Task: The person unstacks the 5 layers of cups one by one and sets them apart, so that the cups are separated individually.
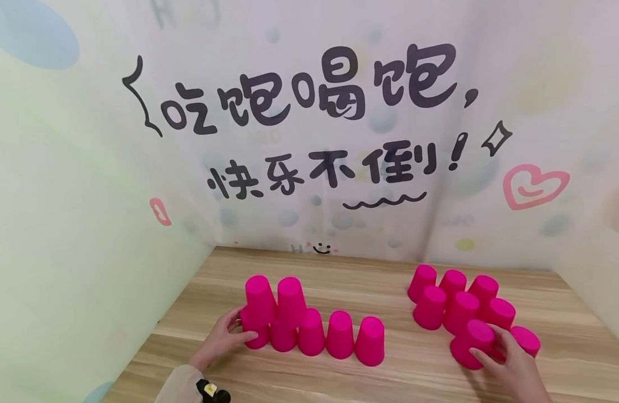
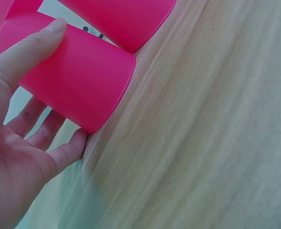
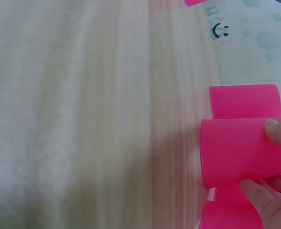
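Observation:
Several pink cups, all upside down, make a row on the table. My left hand (image 1: pixel 223 339) holds the leftmost cup (image 1: pixel 261 337) of that row, thumb on its near side and fingers round the far side. In the left wrist view this cup (image 2: pixel 83 76) has its rim on the wood. Two more cups stand on the row's left end, an outer upper cup (image 1: pixel 259 299) and an inner upper cup (image 1: pixel 291 302). At the right, my right hand (image 1: pixel 516 361) grips a pink cup (image 1: pixel 465 348) between thumb and fingers, at the near side of a cluster of upturned cups.
The cluster's other cups (image 1: pixel 460 312) stand close together at the back right of the wooden table (image 1: pixel 340 274). One cup (image 1: pixel 527 339) is just beyond the right hand. A printed cloth (image 1: pixel 309 224) hangs behind the table, and pale walls flank it.

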`<state>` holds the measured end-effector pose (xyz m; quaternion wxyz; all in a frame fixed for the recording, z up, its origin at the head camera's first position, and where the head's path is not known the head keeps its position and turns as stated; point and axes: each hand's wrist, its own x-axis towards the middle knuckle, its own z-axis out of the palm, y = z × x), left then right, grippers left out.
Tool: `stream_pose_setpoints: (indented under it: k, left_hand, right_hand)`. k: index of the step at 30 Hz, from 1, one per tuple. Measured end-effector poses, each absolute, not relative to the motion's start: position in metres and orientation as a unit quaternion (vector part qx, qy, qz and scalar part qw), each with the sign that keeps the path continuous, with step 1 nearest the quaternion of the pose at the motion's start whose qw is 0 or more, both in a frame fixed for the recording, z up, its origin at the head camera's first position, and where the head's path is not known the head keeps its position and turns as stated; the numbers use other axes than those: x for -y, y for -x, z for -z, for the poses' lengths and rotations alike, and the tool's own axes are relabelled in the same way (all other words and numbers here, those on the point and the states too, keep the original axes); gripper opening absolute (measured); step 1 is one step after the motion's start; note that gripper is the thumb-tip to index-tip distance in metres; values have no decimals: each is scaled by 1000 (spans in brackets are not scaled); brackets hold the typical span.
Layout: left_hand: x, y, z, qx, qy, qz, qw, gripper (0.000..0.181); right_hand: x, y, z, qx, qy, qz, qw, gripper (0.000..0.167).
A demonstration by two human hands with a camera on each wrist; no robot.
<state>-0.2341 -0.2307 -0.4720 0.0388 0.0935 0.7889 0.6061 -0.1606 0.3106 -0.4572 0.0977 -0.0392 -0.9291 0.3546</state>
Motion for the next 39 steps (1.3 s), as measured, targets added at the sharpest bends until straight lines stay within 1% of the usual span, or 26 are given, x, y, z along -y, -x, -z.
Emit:
stream_pose_setpoints:
  k: [4, 12, 17, 24, 29, 32, 37, 39]
  left_hand:
    - [230, 234, 471, -784, -95, -612, 41, 62]
    - [230, 234, 471, -790, -93, -605, 41, 62]
    - [231, 234, 471, -792, -96, -602, 41, 61]
    - [231, 233, 470, -790, -98, -604, 41, 61]
    - [230, 233, 469, -792, -101, -600, 41, 61]
    - [231, 234, 470, -794, -103, -598, 41, 61]
    - [231, 235, 471, -797, -98, -594, 40, 61]
    - [231, 235, 471, -798, -98, -594, 39, 61]
  right_hand:
    - [-310, 161, 459, 928, 59, -357, 87, 80]
    - [-309, 163, 461, 928, 45, -349, 119, 76]
    - [-308, 164, 462, 930, 52, -347, 110, 79]
    - [-307, 163, 463, 928, 53, -349, 122, 78]
    - [-307, 163, 460, 926, 65, -360, 92, 82]
    - [-308, 162, 455, 928, 64, -358, 83, 84]
    - [-308, 160, 441, 935, 33, -332, 120, 80]
    - [-309, 160, 433, 936, 18, -321, 143, 76]
